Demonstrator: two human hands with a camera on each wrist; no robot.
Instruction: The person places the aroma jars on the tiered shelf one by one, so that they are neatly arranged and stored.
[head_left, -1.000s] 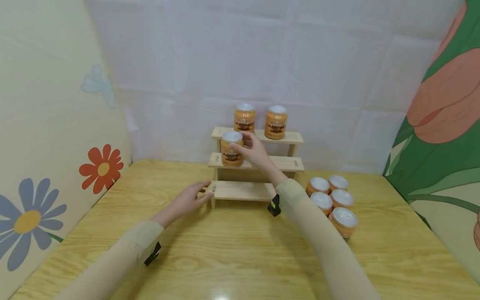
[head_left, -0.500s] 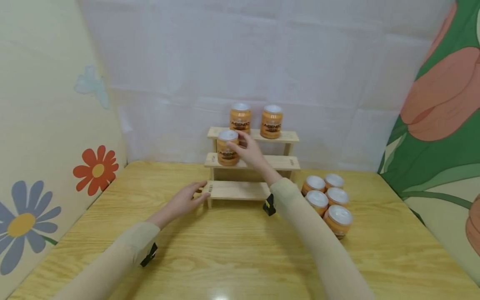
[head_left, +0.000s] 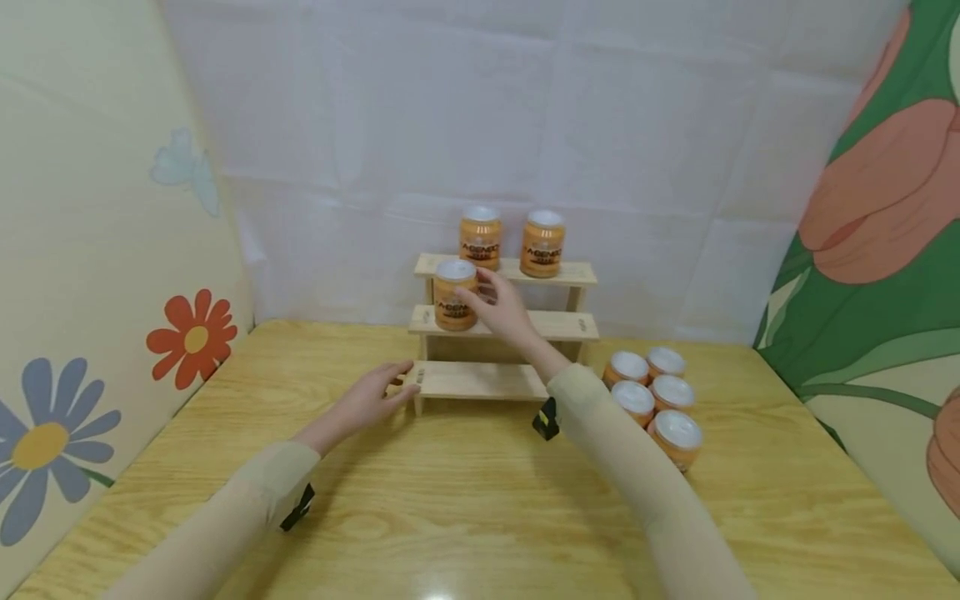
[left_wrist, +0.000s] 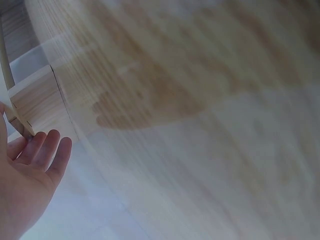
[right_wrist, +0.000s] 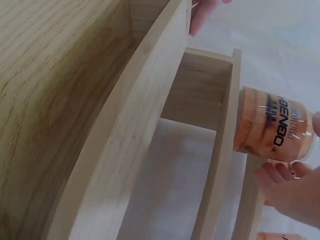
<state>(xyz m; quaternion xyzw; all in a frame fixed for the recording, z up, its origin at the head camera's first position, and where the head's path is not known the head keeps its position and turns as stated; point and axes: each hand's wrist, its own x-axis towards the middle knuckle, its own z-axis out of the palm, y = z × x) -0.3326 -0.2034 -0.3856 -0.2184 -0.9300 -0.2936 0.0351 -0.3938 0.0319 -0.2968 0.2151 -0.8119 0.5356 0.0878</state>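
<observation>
Orange jar with a white lid (head_left: 454,295) stands upright at the left end of the middle step of a small three-step pale wooden rack (head_left: 517,325). The right hand (head_left: 504,310) is at the jar's right side, fingers curved around it and touching it; from the right wrist view the fingertips (right_wrist: 280,172) sit against the jar's lower edge. The left hand (head_left: 367,402) lies flat on the yellow wooden table (head_left: 450,508), fingers straight and slightly apart, their tips touching the left end of the rack's bottom step. Beyond the right fingers, two matching orange jars (head_left: 512,242) stand on the top step. Five more orange jars (head_left: 654,393) cluster on the table beside the right forearm. Judging by this, three jars are shelved and five remain, with the bottom step bare.
</observation>
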